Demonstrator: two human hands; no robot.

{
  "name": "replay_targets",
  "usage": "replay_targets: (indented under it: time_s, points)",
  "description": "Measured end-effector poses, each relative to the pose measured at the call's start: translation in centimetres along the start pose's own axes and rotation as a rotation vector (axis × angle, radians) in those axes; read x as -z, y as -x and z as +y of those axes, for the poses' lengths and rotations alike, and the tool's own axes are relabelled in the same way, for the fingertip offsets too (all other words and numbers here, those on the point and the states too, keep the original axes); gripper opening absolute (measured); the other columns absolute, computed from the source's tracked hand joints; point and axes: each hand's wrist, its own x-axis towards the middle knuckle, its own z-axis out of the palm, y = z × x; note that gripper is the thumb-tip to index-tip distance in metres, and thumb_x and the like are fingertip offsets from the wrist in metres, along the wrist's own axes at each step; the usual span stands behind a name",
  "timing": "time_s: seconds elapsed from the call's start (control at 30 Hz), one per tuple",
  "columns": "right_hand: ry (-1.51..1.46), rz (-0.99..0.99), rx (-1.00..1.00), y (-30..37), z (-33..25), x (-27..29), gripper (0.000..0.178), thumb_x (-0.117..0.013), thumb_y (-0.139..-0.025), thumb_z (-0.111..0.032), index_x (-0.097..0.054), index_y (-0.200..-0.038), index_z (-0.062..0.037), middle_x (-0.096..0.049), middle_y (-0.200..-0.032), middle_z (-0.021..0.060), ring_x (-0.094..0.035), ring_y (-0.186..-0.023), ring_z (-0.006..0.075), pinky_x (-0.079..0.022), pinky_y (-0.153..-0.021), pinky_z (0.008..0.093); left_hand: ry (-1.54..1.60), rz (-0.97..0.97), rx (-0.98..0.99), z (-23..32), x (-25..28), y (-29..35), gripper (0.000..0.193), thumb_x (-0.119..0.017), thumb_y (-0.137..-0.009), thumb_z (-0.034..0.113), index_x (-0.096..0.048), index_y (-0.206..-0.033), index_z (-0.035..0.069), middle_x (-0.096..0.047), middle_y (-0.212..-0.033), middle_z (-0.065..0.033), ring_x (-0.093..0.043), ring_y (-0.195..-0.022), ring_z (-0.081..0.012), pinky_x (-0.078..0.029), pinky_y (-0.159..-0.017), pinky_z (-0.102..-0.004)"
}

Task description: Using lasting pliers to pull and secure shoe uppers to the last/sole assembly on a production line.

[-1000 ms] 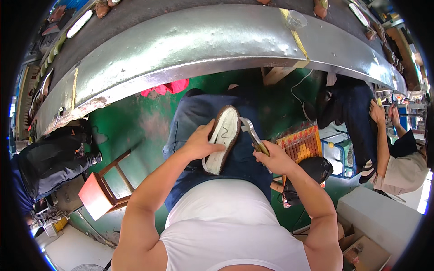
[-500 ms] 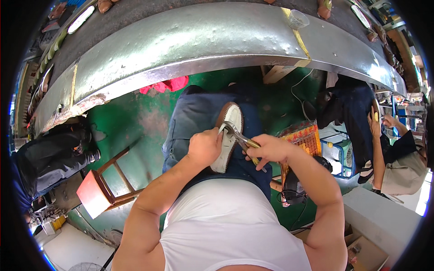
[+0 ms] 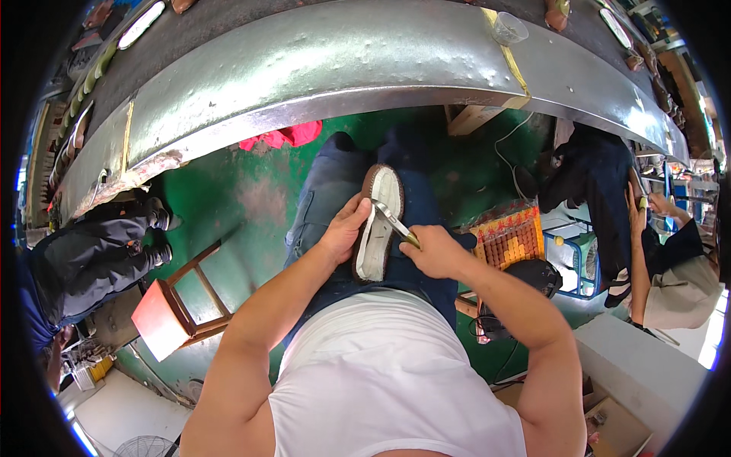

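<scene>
On my lap lies a shoe (image 3: 371, 254), bottom side up, with a whitish insole face and a brown upper edge round its rim. My left hand (image 3: 345, 228) grips its left side, thumb on the edge near the middle. Closed round the handles of metal lasting pliers (image 3: 394, 222) is my right hand (image 3: 435, 251). The pliers lie slantwise across the shoe, their head at the left edge beside my left thumb. What the jaws pinch, if anything, is too small to make out.
A metal-covered bench (image 3: 304, 72) curves across ahead, bearing a clear plastic cup (image 3: 509, 29) and shoe parts. Below it lies red cloth (image 3: 283, 135). A wooden stool (image 3: 171, 316) stands left, a woven-bead seat (image 3: 509, 238) right. Other people sit on both sides.
The pliers' handles have closed up and swung flatter, my right hand wrapping them more tightly. My left hand has shifted slightly down and left, its thumb now laid along the shoe edge.
</scene>
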Motion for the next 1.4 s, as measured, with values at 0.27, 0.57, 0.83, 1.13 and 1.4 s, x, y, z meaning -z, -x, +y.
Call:
replay_targets:
  time_s: [0.27,0.57,0.83,1.13,1.4]
  points:
    - [-0.938,-0.127,-0.22,-0.5,4.0,-4.0,0.022,-0.06,-0.096,-0.022,-0.064,-0.092,0.0002,-0.066,-0.076,0.0118,-0.064,-0.069,0.0203,-0.044,-0.048,0.0287,-0.153,0.063,-0.005,-0.3,0.0,-1.4,0.06,-0.071,-0.092,0.033,-0.046,-0.139,0.007,-0.062,-0.12,-0.0076,-0.06,-0.107,-0.0159,-0.05,-0.092,-0.0331]
    - [-0.791,-0.349,-0.268,0.8,5.9,4.5,0.031,-0.055,-0.1,-0.024,-0.059,-0.111,0.0043,-0.067,-0.091,0.009,-0.065,-0.072,0.0171,-0.048,-0.049,0.0263,-0.416,0.206,0.086,0.9,-2.1,-1.9,0.048,-0.069,-0.089,0.021,-0.051,-0.129,0.001,-0.064,-0.115,-0.0125,-0.062,-0.102,-0.019,-0.051,-0.087,-0.0338]
    - [0.065,0.073,0.034,-3.9,3.0,3.8,0.036,-0.052,-0.098,-0.031,-0.06,-0.084,0.0012,-0.064,-0.07,0.0099,-0.061,-0.06,0.0176,-0.048,-0.058,0.0324,-0.7,0.221,0.149,1.4,-2.7,-2.0,0.052,-0.072,-0.087,0.023,-0.049,-0.128,0.0,-0.063,-0.114,-0.0154,-0.062,-0.104,-0.022,-0.051,-0.088,-0.0354]
    - [0.131,-0.342,0.067,2.8,1.8,3.5,0.031,-0.06,-0.092,-0.027,-0.062,-0.097,0.0034,-0.067,-0.088,0.0226,-0.066,-0.087,0.0378,-0.051,-0.077,0.0442,-0.448,0.051,0.316,3.6,-1.9,-2.8,0.055,-0.072,-0.089,0.021,-0.045,-0.132,0.001,-0.062,-0.12,-0.0134,-0.063,-0.107,-0.0232,-0.051,-0.094,-0.0412]
    - [0.475,0.058,0.269,2.5,2.6,-0.6,0.036,-0.063,-0.092,-0.031,-0.058,-0.102,0.0025,-0.064,-0.091,0.0186,-0.067,-0.084,0.0345,-0.054,-0.072,0.0424,-0.428,0.026,0.282,3.2,-2.1,-2.5,0.057,-0.073,-0.089,0.023,-0.044,-0.132,0.0,-0.062,-0.12,-0.0141,-0.063,-0.107,-0.0225,-0.051,-0.094,-0.0385]
